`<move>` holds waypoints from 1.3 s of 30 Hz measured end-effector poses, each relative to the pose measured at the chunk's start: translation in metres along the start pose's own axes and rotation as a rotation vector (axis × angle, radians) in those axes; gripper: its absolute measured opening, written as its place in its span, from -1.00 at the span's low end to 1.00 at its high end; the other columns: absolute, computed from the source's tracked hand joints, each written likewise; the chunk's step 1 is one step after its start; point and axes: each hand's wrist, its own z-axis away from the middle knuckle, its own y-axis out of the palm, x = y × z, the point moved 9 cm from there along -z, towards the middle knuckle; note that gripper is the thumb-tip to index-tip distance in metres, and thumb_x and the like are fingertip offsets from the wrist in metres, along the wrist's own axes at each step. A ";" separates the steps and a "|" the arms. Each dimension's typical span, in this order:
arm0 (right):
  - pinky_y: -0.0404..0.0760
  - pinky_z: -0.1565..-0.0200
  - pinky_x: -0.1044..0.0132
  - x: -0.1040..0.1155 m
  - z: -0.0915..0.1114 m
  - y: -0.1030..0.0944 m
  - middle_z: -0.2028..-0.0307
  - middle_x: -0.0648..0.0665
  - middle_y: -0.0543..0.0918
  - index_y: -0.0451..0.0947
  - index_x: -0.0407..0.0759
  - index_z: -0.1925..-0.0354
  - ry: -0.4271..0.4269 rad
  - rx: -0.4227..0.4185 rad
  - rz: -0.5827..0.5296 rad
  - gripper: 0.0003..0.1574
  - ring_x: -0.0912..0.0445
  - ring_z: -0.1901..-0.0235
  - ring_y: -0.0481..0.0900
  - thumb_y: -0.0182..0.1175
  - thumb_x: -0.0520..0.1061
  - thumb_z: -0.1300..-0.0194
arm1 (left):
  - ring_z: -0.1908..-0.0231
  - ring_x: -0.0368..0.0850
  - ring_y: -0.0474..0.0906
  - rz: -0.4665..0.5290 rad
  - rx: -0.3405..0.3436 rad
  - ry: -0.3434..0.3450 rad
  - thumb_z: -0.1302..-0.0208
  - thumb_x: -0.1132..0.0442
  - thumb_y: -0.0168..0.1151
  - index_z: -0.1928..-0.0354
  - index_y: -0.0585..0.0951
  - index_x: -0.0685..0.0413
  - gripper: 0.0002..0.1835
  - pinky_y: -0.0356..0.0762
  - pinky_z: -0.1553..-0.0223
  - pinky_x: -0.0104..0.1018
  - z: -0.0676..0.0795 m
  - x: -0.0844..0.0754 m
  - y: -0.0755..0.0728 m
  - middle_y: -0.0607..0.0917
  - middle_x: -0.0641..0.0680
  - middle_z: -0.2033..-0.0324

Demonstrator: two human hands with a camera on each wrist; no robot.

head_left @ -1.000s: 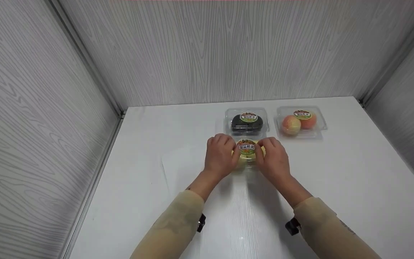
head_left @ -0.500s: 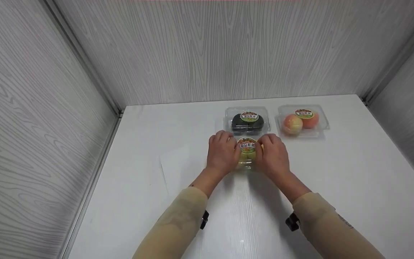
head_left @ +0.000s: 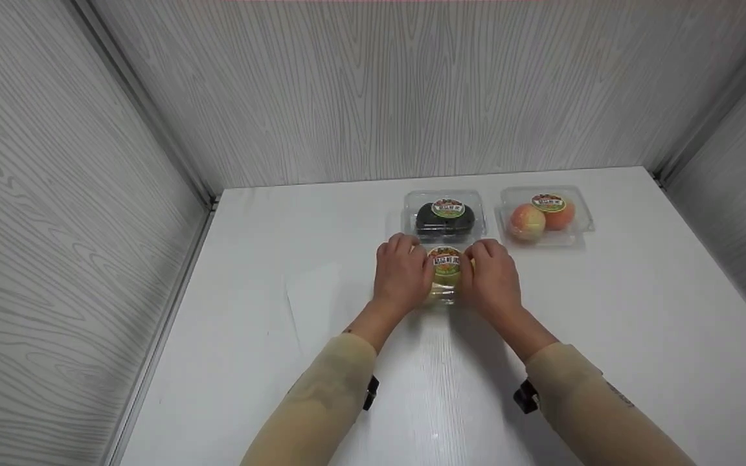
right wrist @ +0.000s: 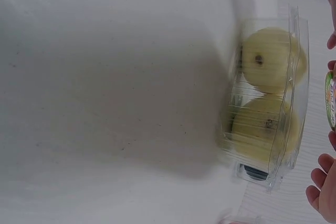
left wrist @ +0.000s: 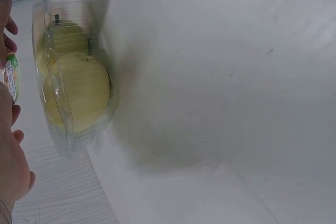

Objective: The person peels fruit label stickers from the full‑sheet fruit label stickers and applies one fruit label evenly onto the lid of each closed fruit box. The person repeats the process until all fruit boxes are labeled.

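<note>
A clear plastic fruit box (left wrist: 73, 87) with two pale yellow-green fruits (right wrist: 270, 59) lies on the white table, its lid closed. Just over that lid, apart from it in both wrist views, is an oval printed sticker (head_left: 445, 261) with green and red edging. My left hand (head_left: 402, 272) pinches the sticker's left edge between thumb and fingers. On the opposite edge my right hand (head_left: 493, 275) pinches it likewise. From the head view the hands cover both sides of the box.
Directly behind stands another clear box (head_left: 445, 217) with dark fruit and an oval sticker on its lid. To its right is a box (head_left: 546, 217) of pinkish-orange fruits, also stickered. A pale sheet (head_left: 311, 298) lies left of the hands. Grey wood-grain panels (head_left: 373, 90) enclose the table.
Both hands have shifted slightly forward over the box, still holding the sticker between them. The two boxes behind stay in place; the head view has tilted a little.
</note>
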 end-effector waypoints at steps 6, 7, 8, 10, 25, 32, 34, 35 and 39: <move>0.53 -0.07 -0.14 -0.001 0.000 0.003 0.02 -0.31 0.59 0.57 -0.28 0.21 -0.002 -0.001 0.005 -0.76 -0.24 0.03 0.57 0.18 -0.11 -0.56 | -0.25 0.00 0.45 -0.010 0.048 -0.029 -0.59 0.02 0.09 0.16 0.74 0.08 -0.65 0.42 -0.31 0.01 0.000 0.002 0.007 0.63 0.06 -0.13; 0.53 -0.08 -0.14 -0.001 0.000 0.003 0.00 -0.31 0.59 0.57 -0.28 0.22 0.001 -0.001 0.004 -0.76 -0.24 0.01 0.57 0.18 -0.11 -0.56 | -0.25 0.00 0.45 -0.008 0.051 -0.031 -0.59 0.02 0.09 0.16 0.74 0.08 -0.65 0.42 -0.31 0.01 0.000 0.002 0.008 0.63 0.06 -0.13; 0.53 -0.10 -0.14 -0.002 0.000 0.003 -0.02 -0.32 0.58 0.57 -0.29 0.22 0.002 -0.002 0.003 -0.75 -0.24 -0.01 0.56 0.18 -0.11 -0.55 | -0.24 0.01 0.45 -0.005 0.051 -0.030 -0.59 0.02 0.09 0.16 0.74 0.09 -0.65 0.42 -0.30 0.02 0.000 0.002 0.008 0.63 0.06 -0.13; 0.52 -0.13 -0.15 -0.003 0.000 0.004 -0.05 -0.34 0.57 0.58 -0.29 0.22 0.007 -0.005 0.002 -0.75 -0.25 -0.04 0.56 0.19 -0.11 -0.55 | -0.24 0.01 0.45 0.000 0.047 -0.027 -0.59 0.03 0.09 0.17 0.74 0.10 -0.66 0.43 -0.28 0.02 0.000 0.002 0.009 0.63 0.07 -0.12; 0.51 -0.16 -0.14 -0.009 -0.001 0.011 -0.08 -0.34 0.57 0.58 -0.30 0.24 0.023 -0.002 0.012 -0.75 -0.25 -0.08 0.56 0.20 -0.12 -0.54 | -0.21 0.03 0.47 0.012 0.009 -0.006 -0.57 0.04 0.13 0.22 0.73 0.12 -0.66 0.46 -0.23 0.03 -0.003 0.003 0.012 0.64 0.09 -0.11; 0.53 -0.11 -0.19 -0.011 -0.002 0.013 -0.04 -0.37 0.59 0.58 -0.31 0.29 -0.005 -0.025 0.015 -0.76 -0.30 -0.05 0.57 0.21 -0.15 -0.50 | -0.21 0.02 0.47 0.003 0.011 -0.013 -0.56 0.04 0.15 0.23 0.74 0.11 -0.67 0.46 -0.23 0.03 -0.004 0.003 0.014 0.64 0.09 -0.11; 0.53 -0.12 -0.19 -0.012 -0.003 0.013 -0.05 -0.36 0.59 0.58 -0.31 0.28 0.003 -0.015 0.016 -0.76 -0.30 -0.06 0.57 0.21 -0.14 -0.50 | -0.22 0.03 0.47 0.004 0.016 -0.016 -0.56 0.04 0.15 0.23 0.74 0.11 -0.67 0.46 -0.23 0.03 -0.005 0.003 0.016 0.64 0.10 -0.11; 0.52 -0.13 -0.19 -0.013 -0.003 0.014 -0.06 -0.36 0.58 0.59 -0.31 0.27 0.008 -0.008 0.015 -0.76 -0.29 -0.06 0.57 0.21 -0.14 -0.50 | -0.22 0.03 0.47 0.006 0.017 -0.018 -0.56 0.04 0.15 0.22 0.74 0.11 -0.67 0.46 -0.23 0.04 -0.005 0.004 0.016 0.64 0.10 -0.11; 0.51 -0.15 -0.19 -0.016 -0.003 0.016 -0.09 -0.36 0.57 0.60 -0.31 0.24 0.029 0.018 0.018 -0.74 -0.28 -0.09 0.56 0.21 -0.11 -0.52 | -0.21 0.04 0.48 0.021 0.011 -0.018 -0.55 0.03 0.16 0.24 0.74 0.12 -0.66 0.46 -0.22 0.05 -0.005 0.004 0.017 0.65 0.10 -0.11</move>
